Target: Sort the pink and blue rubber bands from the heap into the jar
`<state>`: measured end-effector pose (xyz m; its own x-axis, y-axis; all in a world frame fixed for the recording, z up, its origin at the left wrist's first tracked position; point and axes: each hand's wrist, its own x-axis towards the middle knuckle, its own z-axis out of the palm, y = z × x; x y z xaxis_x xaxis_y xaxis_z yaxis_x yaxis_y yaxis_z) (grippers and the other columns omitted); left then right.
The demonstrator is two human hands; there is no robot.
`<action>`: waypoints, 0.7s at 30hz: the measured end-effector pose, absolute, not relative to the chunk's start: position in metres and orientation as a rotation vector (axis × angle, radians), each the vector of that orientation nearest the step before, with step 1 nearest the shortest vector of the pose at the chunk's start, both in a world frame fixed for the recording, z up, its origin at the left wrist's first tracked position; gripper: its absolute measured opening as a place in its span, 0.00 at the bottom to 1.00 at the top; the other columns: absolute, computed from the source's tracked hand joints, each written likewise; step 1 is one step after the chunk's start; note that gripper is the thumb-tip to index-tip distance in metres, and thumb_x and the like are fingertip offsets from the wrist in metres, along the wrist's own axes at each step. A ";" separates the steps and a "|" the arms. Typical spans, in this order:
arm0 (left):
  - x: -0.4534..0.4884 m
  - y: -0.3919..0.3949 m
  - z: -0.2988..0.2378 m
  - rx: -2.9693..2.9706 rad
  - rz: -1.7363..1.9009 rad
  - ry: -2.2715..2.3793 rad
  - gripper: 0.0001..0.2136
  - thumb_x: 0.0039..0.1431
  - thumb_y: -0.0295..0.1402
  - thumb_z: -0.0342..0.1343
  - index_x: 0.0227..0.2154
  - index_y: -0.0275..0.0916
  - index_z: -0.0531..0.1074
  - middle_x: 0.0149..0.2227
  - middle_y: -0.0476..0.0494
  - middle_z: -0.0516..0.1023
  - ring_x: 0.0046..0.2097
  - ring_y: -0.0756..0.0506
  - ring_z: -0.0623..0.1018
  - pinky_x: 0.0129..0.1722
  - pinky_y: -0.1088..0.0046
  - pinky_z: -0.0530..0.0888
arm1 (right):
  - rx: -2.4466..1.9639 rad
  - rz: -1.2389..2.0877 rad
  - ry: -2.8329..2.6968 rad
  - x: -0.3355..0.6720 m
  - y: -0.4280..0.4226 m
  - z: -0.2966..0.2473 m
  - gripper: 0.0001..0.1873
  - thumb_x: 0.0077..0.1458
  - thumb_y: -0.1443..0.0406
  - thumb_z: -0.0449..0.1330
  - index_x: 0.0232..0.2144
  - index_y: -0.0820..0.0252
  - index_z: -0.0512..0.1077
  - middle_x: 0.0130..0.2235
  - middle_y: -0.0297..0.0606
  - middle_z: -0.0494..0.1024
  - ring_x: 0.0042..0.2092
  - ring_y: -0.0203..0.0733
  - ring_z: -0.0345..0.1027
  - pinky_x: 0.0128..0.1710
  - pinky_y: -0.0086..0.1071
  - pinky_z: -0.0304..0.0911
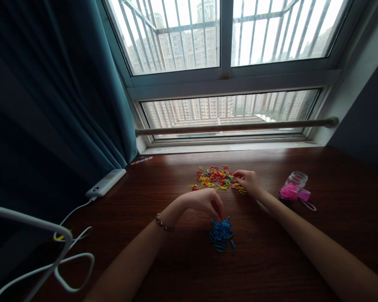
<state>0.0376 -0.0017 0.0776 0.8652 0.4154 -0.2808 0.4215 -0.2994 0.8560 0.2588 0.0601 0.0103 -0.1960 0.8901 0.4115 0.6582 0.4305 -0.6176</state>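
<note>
A scattered heap of small coloured rubber bands [212, 177], yellow, red and some blue, lies on the dark wooden table [271, 260] near the window. My right hand [248, 181] rests at the heap's right edge with its fingertips pinched among the bands. Closer to me lies a separate pile of blue bands [221, 235]. My left hand [204, 202], with a bracelet on the wrist, hovers at the pile's top with fingers curled down and pinched together; what they hold is too small to make out.
A small glass jar [296, 181] with pink bands [289, 192] and a pink lid lies at the right. A white power bank [106, 182] with white cables [72, 256] sits at the left by the teal curtain [50, 92]. Behind the table is a window.
</note>
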 end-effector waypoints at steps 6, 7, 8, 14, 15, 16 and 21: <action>0.036 0.008 0.070 1.986 0.107 0.733 0.11 0.52 0.37 0.52 0.31 0.35 0.75 0.26 0.45 0.76 0.29 0.48 0.75 0.28 0.77 0.71 | -1.168 0.166 -2.247 0.251 0.050 0.009 0.09 0.50 0.67 0.54 0.30 0.58 0.74 0.31 0.38 0.75 0.36 0.40 0.64 0.37 0.31 0.59; 0.034 0.014 0.065 2.069 0.276 0.849 0.11 0.53 0.36 0.50 0.31 0.34 0.74 0.27 0.44 0.76 0.29 0.48 0.75 0.30 0.76 0.71 | -1.159 0.131 -2.284 0.250 0.049 0.008 0.09 0.51 0.68 0.53 0.31 0.58 0.74 0.32 0.38 0.75 0.37 0.40 0.64 0.38 0.30 0.58; 0.032 0.022 0.058 2.166 0.483 0.989 0.11 0.54 0.35 0.49 0.31 0.34 0.74 0.28 0.43 0.76 0.31 0.47 0.74 0.32 0.74 0.71 | -1.159 0.097 -2.313 0.249 0.048 0.008 0.10 0.52 0.68 0.52 0.33 0.58 0.74 0.33 0.39 0.75 0.37 0.39 0.63 0.38 0.30 0.58; 0.007 0.058 0.007 2.555 0.933 1.538 0.13 0.55 0.30 0.48 0.43 0.42 0.69 0.49 0.42 0.69 0.55 0.38 0.60 0.53 0.50 0.53 | -1.219 0.012 -2.350 0.248 0.047 0.002 0.09 0.53 0.66 0.52 0.32 0.58 0.72 0.35 0.39 0.73 0.38 0.40 0.60 0.39 0.30 0.57; 0.004 0.060 0.001 2.573 0.888 1.538 0.14 0.56 0.30 0.47 0.46 0.45 0.67 0.51 0.44 0.67 0.58 0.38 0.56 0.54 0.46 0.49 | -1.233 0.016 -2.339 0.248 0.048 0.001 0.08 0.53 0.66 0.53 0.31 0.59 0.72 0.34 0.39 0.73 0.38 0.40 0.60 0.39 0.30 0.57; 0.002 0.062 -0.004 2.583 0.839 1.529 0.16 0.56 0.31 0.47 0.48 0.47 0.65 0.53 0.45 0.65 0.59 0.37 0.53 0.53 0.43 0.45 | -1.247 0.018 -2.321 0.248 0.048 0.001 0.07 0.52 0.66 0.53 0.30 0.59 0.72 0.33 0.39 0.73 0.38 0.40 0.60 0.39 0.30 0.57; 0.001 0.068 -0.014 2.562 0.699 1.491 0.18 0.57 0.37 0.46 0.51 0.53 0.60 0.55 0.47 0.62 0.60 0.37 0.49 0.52 0.40 0.37 | -1.280 0.048 -2.224 0.248 0.048 -0.001 0.06 0.51 0.66 0.54 0.26 0.59 0.70 0.29 0.38 0.72 0.36 0.40 0.61 0.35 0.29 0.57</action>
